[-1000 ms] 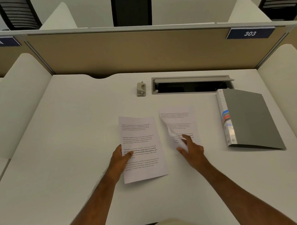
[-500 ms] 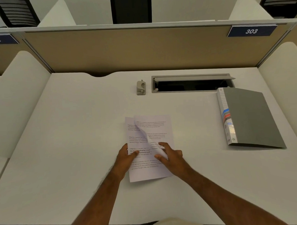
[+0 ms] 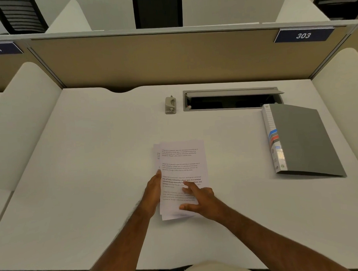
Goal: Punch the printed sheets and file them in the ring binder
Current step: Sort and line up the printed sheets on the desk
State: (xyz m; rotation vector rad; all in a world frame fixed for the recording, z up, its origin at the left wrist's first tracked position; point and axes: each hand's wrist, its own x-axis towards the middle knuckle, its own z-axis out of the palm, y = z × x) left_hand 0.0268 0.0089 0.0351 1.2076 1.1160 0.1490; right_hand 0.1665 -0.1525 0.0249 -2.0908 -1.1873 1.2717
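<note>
Two printed sheets [image 3: 182, 161] lie stacked on the white desk [image 3: 84, 179] in front of me, the upper one shifted slightly right of the lower. My left hand [image 3: 153, 192] rests against the stack's left edge, fingers along it. My right hand [image 3: 198, 199] presses flat on the lower right part of the top sheet, fingers spread. A small grey hole punch [image 3: 170, 105] stands at the back of the desk. A closed grey ring binder [image 3: 302, 139] with a white spine label lies at the right.
A cable tray opening [image 3: 231, 100] with a raised lid sits at the back, between the punch and the binder. A beige divider panel [image 3: 171, 56] closes the back; white side panels [image 3: 21, 120] flank the desk.
My right hand slid the second sheet leftward and laid it on top of the first; it now lies flat. My left hand moved from on top of the sheet to its left edge.
</note>
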